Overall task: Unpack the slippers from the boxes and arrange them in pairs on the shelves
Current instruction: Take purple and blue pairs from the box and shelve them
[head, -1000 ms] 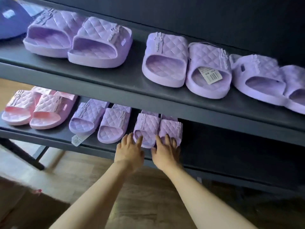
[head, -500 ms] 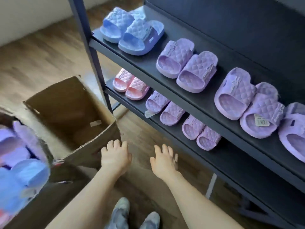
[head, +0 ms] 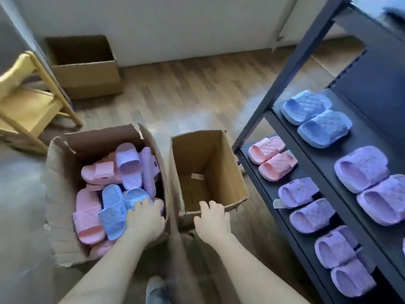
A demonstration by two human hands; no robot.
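Note:
An open cardboard box (head: pixel 59 194) at lower left holds several loose pink, purple and blue slippers. My left hand (head: pixel 144 220) reaches into it, fingers resting on a blue slipper (head: pixel 135 197) beside another blue slipper (head: pixel 111 211); no firm grip shows. My right hand (head: pixel 212 222) hovers, fingers relaxed, at the near rim of an empty box (head: pixel 219 163). On the dark rack (head: pixel 324 163) to the right, the lower shelf carries a pink pair (head: pixel 271 157) and two purple pairs (head: pixel 304 205). The shelf above has a blue pair (head: pixel 315 118) and a purple pair (head: pixel 372 185).
A third cardboard box (head: pixel 85 69) stands open against the white wall. A yellow wooden stool (head: pixel 28 102) is at the far left. The rack's slanted post (head: pixel 295 62) rises right of the empty box. My shoe (head: pixel 155 290) shows on the wooden floor below.
I have turned left, away from the rack. Both hands left the purple pair on the lower shelf and came to the boxes; my left hand now lies on the slippers in the full box.

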